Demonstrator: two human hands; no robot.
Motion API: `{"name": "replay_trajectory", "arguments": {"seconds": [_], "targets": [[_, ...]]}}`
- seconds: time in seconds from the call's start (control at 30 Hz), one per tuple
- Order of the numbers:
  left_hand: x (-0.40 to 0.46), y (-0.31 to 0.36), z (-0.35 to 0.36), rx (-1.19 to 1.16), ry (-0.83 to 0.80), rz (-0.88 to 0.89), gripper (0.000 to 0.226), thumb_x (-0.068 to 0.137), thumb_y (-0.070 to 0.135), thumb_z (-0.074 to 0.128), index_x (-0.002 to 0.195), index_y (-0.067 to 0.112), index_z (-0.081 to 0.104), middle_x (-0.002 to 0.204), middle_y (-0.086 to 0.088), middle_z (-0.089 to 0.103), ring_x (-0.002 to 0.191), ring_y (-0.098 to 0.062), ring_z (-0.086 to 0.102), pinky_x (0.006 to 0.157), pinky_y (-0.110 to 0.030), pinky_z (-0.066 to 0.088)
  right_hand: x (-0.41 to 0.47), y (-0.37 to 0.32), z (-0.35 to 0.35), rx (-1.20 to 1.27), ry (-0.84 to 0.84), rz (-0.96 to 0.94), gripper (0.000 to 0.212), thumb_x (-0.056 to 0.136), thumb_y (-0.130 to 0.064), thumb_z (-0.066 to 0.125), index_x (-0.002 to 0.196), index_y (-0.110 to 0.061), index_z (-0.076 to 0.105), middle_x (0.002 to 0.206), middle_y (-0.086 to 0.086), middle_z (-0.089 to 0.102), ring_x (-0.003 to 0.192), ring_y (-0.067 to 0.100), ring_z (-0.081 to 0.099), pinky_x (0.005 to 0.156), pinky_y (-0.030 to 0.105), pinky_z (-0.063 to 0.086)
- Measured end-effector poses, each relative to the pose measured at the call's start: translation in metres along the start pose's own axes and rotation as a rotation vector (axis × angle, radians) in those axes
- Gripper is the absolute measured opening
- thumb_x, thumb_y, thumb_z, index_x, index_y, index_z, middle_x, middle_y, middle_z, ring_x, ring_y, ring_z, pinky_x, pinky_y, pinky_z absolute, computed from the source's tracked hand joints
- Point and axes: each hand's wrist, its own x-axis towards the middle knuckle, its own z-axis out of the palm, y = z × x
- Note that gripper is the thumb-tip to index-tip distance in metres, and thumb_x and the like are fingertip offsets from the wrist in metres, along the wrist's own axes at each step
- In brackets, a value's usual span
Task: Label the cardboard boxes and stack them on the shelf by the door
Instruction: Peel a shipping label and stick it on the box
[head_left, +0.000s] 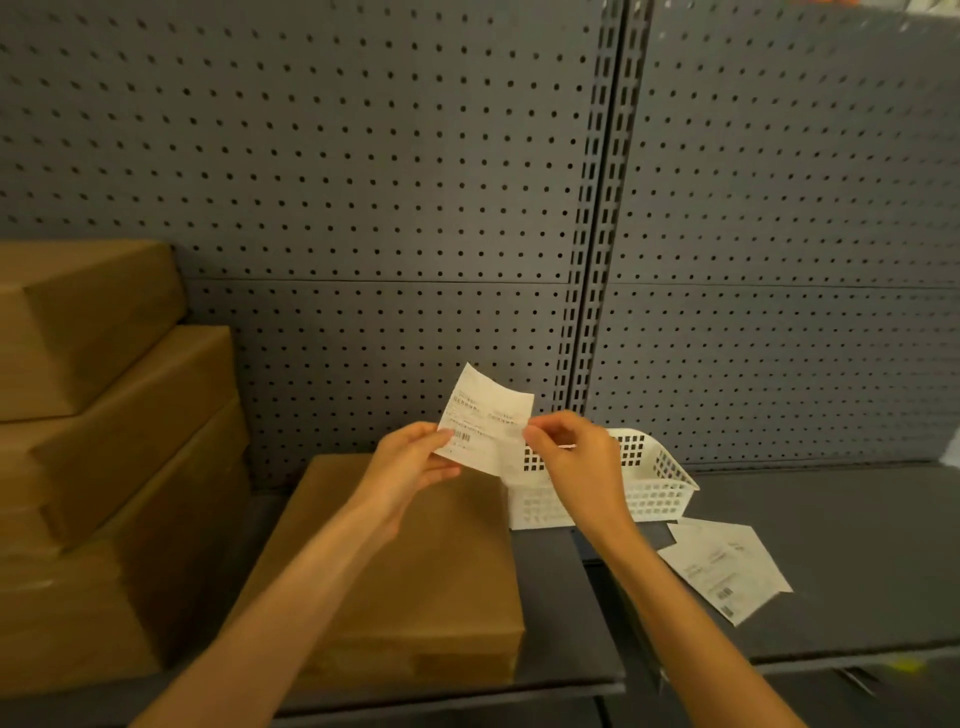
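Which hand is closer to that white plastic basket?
The right hand: it overlaps the white basket in view, just in front of it. The left hand is further left, over the flat cardboard box.

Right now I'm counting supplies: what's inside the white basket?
The white basket shows only bare perforated walls at its right end. The right hand and the held label cover the rest, so its contents cannot be told.

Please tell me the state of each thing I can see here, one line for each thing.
Label: held up, pinched by both hands, curled.
Left hand: grips the label's left edge.
Right hand: pinches its right edge.
Flat box: closed, lying on the shelf, no label visible on top.
Stacked boxes: closed, piled at left.
White basket: upright on the shelf.
Loose sheets: lying flat.
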Motion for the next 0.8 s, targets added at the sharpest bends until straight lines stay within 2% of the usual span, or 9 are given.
{"name": "replay_trajectory", "arguments": {"seconds": [0.1,0.17,0.23,0.3,0.37,0.5,0.6,0.73,0.8], "targets": [[-0.007,0.001,-0.014,-0.027,0.045,0.012,0.014,0.096,0.014,0.049,0.102,0.015,0.062,0.103,-0.003,0.07,0.095,-0.015,0.067,0.08,-0.027,0.055,-0.001,-0.001,0.007,-0.002,-0.022,0.11,0.019,0.085,-0.03,0.068,0.098,-0.017,0.062,0.085,-0.011,0.062,0.079,0.003,0.059,0.063,0.012,0.047],[-0.011,0.0,-0.021,-0.046,0.069,0.015,0.015,0.097,0.014,0.049,0.101,0.014,0.063,0.102,-0.003,0.07,0.094,-0.015,0.067,0.079,-0.026,0.055,-0.005,-0.001,0.017,-0.008,-0.112,0.197,0.027,0.085,-0.036,0.068,0.102,-0.016,0.06,0.09,-0.006,0.063,0.084,0.01,0.062,0.072,0.023,0.052],[-0.015,-0.004,-0.027,-0.053,0.072,0.01,0.016,0.096,0.014,0.049,0.105,0.01,0.063,0.103,-0.004,0.07,0.095,-0.016,0.068,0.08,-0.027,0.055,-0.01,-0.003,0.029,0.038,-0.185,0.247,0.025,0.086,-0.034,0.067,0.093,-0.011,0.063,0.088,0.0,0.067,0.081,0.016,0.064,0.074,0.032,0.055],[-0.019,-0.008,-0.033,-0.044,0.067,0.004,0.019,0.096,0.014,0.05,0.108,0.007,0.063,0.104,-0.005,0.071,0.096,-0.017,0.068,0.081,-0.028,0.055,-0.016,-0.006,0.037,0.09,-0.215,0.249,0.021,0.089,-0.023,0.064,0.075,-0.008,0.06,0.073,0.001,0.066,0.065,0.015,0.061,0.063,0.027,0.053],[-0.021,-0.013,-0.039,-0.005,0.078,0.0,0.018,0.096,0.015,0.051,0.107,0.008,0.064,0.103,-0.003,0.071,0.095,-0.016,0.068,0.082,-0.028,0.055,-0.019,-0.009,0.042,0.068,-0.221,0.235,0.024,0.09,-0.018,0.062,0.068,-0.01,0.057,0.066,-0.002,0.063,0.057,0.011,0.058,0.053,0.019,0.05],[-0.02,-0.021,-0.055,0.14,0.134,0.021,0.015,0.093,0.018,0.057,0.099,0.01,0.069,0.099,0.001,0.072,0.092,-0.011,0.067,0.077,-0.021,0.053,-0.02,-0.012,0.049,0.011,-0.24,0.231,0.024,0.09,-0.022,0.063,0.068,-0.013,0.06,0.069,0.002,0.066,0.054,0.009,0.058,0.054,0.018,0.049],[-0.02,-0.024,-0.068,0.279,0.184,0.046,0.009,0.089,0.018,0.062,0.089,0.016,0.071,0.09,0.004,0.071,0.082,-0.01,0.063,0.072,-0.019,0.05,-0.02,-0.014,0.054,-0.037,-0.29,0.242,0.021,0.09,-0.022,0.063,0.077,-0.005,0.065,0.072,0.0,0.067,0.055,0.007,0.057,0.05,0.013,0.046],[-0.016,-0.029,-0.08,0.496,0.203,0.053,0.009,0.087,0.016,0.064,0.094,0.014,0.069,0.081,0.004,0.064,0.07,-0.007,0.056,0.061,-0.014,0.043,-0.022,-0.015,0.064,-0.128,-0.363,0.245,0.027,0.088,-0.021,0.064,0.082,0.006,0.066,0.076,0.005,0.068,0.063,0.015,0.057,0.065,0.032,0.051],[-0.014,-0.032,-0.085,0.576,0.224,0.062,0.011,0.085,0.017,0.067,0.095,0.012,0.069,0.079,0.004,0.064,0.069,-0.006,0.056,0.059,-0.014,0.042,-0.024,-0.013,0.07,-0.192,-0.384,0.229,0.03,0.087,-0.023,0.065,0.077,0.005,0.064,0.07,0.006,0.064,0.063,0.018,0.055,0.064,0.034,0.048]]}}
